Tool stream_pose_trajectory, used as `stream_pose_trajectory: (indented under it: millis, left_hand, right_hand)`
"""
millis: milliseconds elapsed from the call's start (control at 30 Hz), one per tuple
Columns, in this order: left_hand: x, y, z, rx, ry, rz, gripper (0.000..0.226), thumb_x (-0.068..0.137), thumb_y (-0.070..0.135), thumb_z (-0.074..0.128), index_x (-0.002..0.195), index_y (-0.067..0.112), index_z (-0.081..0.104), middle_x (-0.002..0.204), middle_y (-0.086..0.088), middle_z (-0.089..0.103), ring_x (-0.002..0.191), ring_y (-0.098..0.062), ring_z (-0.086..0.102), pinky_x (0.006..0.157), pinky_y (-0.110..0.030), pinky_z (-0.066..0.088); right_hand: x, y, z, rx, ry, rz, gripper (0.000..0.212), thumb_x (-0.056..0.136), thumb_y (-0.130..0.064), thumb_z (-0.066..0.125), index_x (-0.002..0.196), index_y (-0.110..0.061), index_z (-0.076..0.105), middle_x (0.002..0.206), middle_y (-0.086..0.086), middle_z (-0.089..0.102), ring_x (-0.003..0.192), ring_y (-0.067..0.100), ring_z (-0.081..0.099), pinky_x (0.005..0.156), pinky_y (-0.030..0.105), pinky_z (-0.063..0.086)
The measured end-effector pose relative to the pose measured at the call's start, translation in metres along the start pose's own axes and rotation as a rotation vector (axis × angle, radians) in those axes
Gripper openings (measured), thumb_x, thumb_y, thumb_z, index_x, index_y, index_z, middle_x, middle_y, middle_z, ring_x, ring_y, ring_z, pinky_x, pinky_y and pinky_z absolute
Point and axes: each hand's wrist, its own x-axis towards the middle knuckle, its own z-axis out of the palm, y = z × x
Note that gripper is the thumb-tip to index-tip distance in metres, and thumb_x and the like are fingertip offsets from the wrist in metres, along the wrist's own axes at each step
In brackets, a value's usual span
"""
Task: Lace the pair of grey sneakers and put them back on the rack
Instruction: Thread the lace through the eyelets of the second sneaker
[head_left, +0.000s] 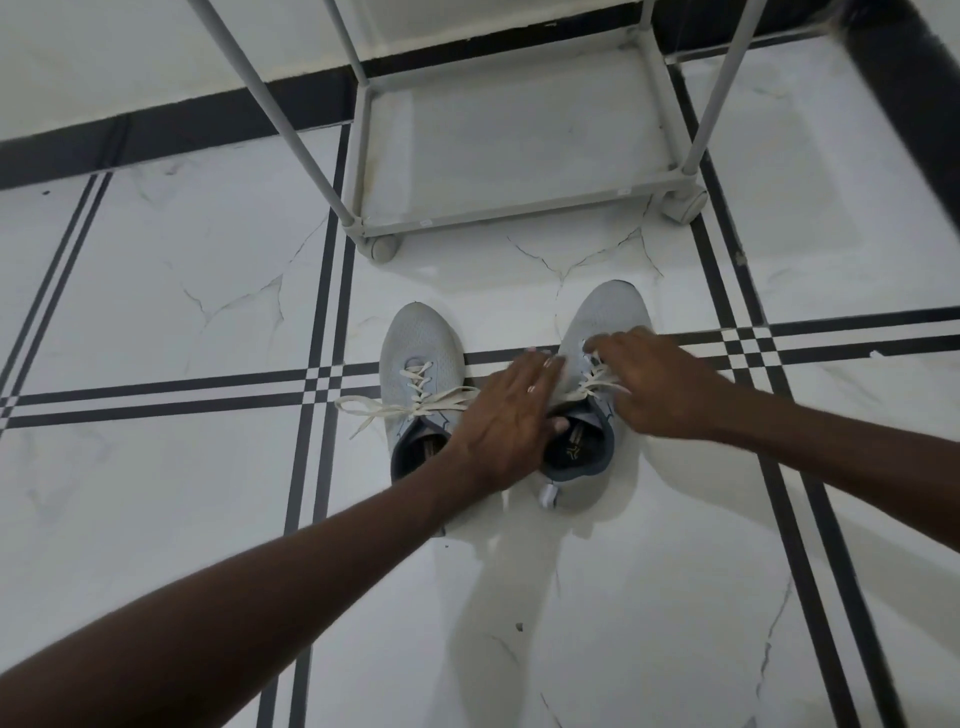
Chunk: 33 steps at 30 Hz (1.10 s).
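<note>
Two pale grey mesh sneakers with dark grey collars stand side by side on the white marble-patterned tile floor (156, 291) with black stripe borders, toes pointing toward the light grey metal-tube shoe rack on castors (509, 156); neither shoe is on the rack, which stands just beyond them. The left sneaker (418, 343) has its cream laces (395, 408) threaded through the eyelets, the loose ends splayed out across the floor to both sides; the right sneaker (605, 317) sits slightly further forward. The left hand (506, 415) lies flat between the two shoes, fingers spread, thumb dipping into the right sneaker's opening; the right hand (660, 387) reaches over that shoe's lacing, fingertips on the cream laces there; whether it actually pinches a lace I cannot tell.
</note>
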Motion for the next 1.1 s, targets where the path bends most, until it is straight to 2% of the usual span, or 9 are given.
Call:
stream_pose_trajectory:
  millis: [33, 133, 233, 333, 400, 500, 633, 800, 1100]
  left_hand:
    - [0.004, 0.006, 0.000, 0.016, -0.027, 0.054, 0.053, 0.094, 0.034, 0.051, 0.139, 0.007, 0.043, 0.134, -0.015, 0.053, 0.127, -0.033, 0.046, 0.103, -0.043, 0.038]
    - [0.015, 0.013, -0.008, 0.059, -0.020, 0.061, 0.025, 0.098, 0.028, 0.046, 0.109, 0.007, 0.056, 0.098, -0.014, 0.063, 0.087, -0.034, 0.058, 0.069, -0.040, 0.040]
    - [0.017, 0.013, -0.014, 0.125, -0.048, 0.017, 0.016, 0.098, 0.019, 0.047, 0.107, 0.008, 0.051, 0.094, -0.014, 0.065, 0.075, -0.036, 0.062, 0.057, -0.035, 0.031]
    - [0.016, 0.019, -0.018, 0.151, -0.067, -0.001, 0.016, 0.096, 0.015, 0.047, 0.109, 0.008, 0.052, 0.098, -0.014, 0.065, 0.078, -0.037, 0.064, 0.057, -0.035, 0.030]
    - [0.016, 0.022, -0.021, 0.176, -0.070, -0.006, 0.019, 0.097, 0.017, 0.044, 0.112, 0.008, 0.051, 0.099, -0.014, 0.067, 0.080, -0.038, 0.064, 0.058, -0.036, 0.031]
    - [0.013, 0.021, -0.024, 0.228, -0.077, -0.006, 0.020, 0.096, 0.020, 0.042, 0.112, 0.010, 0.050, 0.092, -0.014, 0.070, 0.074, -0.038, 0.062, 0.057, -0.036, 0.033]
    - [0.004, 0.020, -0.019, 0.248, -0.071, 0.057, 0.033, 0.103, 0.040, 0.031, 0.094, 0.015, 0.051, 0.074, -0.012, 0.069, 0.060, -0.036, 0.059, 0.051, -0.034, 0.030]
    - [0.001, 0.013, -0.017, 0.243, -0.137, 0.033, 0.035, 0.104, 0.041, 0.030, 0.100, 0.016, 0.055, 0.082, -0.013, 0.071, 0.072, -0.037, 0.065, 0.056, -0.034, 0.032]
    - [0.000, 0.009, -0.014, 0.025, -0.156, -0.079, 0.037, 0.103, 0.039, 0.035, 0.097, 0.014, 0.061, 0.078, -0.015, 0.069, 0.072, -0.036, 0.062, 0.057, -0.034, 0.033]
  right_hand:
    - [-0.002, -0.005, 0.004, 0.006, -0.001, -0.040, 0.045, 0.079, -0.015, 0.065, 0.122, -0.008, 0.055, 0.114, 0.014, 0.063, 0.096, 0.033, 0.057, 0.079, 0.044, 0.050]
    - [-0.002, -0.005, 0.011, 0.033, 0.061, -0.088, 0.016, 0.080, -0.003, 0.062, 0.097, -0.004, 0.061, 0.094, 0.015, 0.063, 0.076, 0.027, 0.051, 0.064, 0.039, 0.042]
    - [0.001, -0.002, 0.007, 0.090, -0.007, 0.015, 0.006, 0.088, -0.004, 0.052, 0.091, -0.005, 0.057, 0.089, 0.013, 0.061, 0.075, 0.028, 0.054, 0.062, 0.040, 0.043]
    - [-0.002, -0.003, 0.009, 0.044, -0.108, 0.058, 0.024, 0.092, -0.010, 0.047, 0.115, -0.006, 0.051, 0.092, 0.014, 0.067, 0.076, 0.034, 0.062, 0.057, 0.036, 0.039]
    - [-0.010, -0.001, 0.011, -0.080, -0.053, 0.004, 0.028, 0.094, -0.018, 0.044, 0.121, -0.009, 0.049, 0.086, 0.012, 0.069, 0.071, 0.033, 0.063, 0.053, 0.031, 0.033]
    - [-0.013, 0.007, 0.012, -0.265, 0.027, -0.130, 0.032, 0.094, -0.033, 0.031, 0.098, -0.013, 0.056, 0.068, 0.008, 0.067, 0.056, 0.031, 0.061, 0.047, 0.029, 0.026]
    - [-0.013, 0.017, 0.013, -0.349, 0.031, -0.209, 0.017, 0.089, -0.029, 0.047, 0.081, -0.020, 0.058, 0.052, 0.003, 0.061, 0.039, 0.024, 0.053, 0.044, 0.024, 0.020]
    - [-0.005, 0.029, 0.020, -0.329, 0.072, -0.269, 0.040, 0.096, -0.048, 0.030, 0.081, -0.021, 0.055, 0.056, 0.005, 0.064, 0.042, 0.025, 0.056, 0.043, 0.030, 0.039]
    - [0.001, 0.032, 0.022, -0.321, 0.047, -0.265, 0.045, 0.096, -0.052, 0.025, 0.083, -0.021, 0.054, 0.059, 0.004, 0.066, 0.044, 0.024, 0.057, 0.044, 0.026, 0.030]
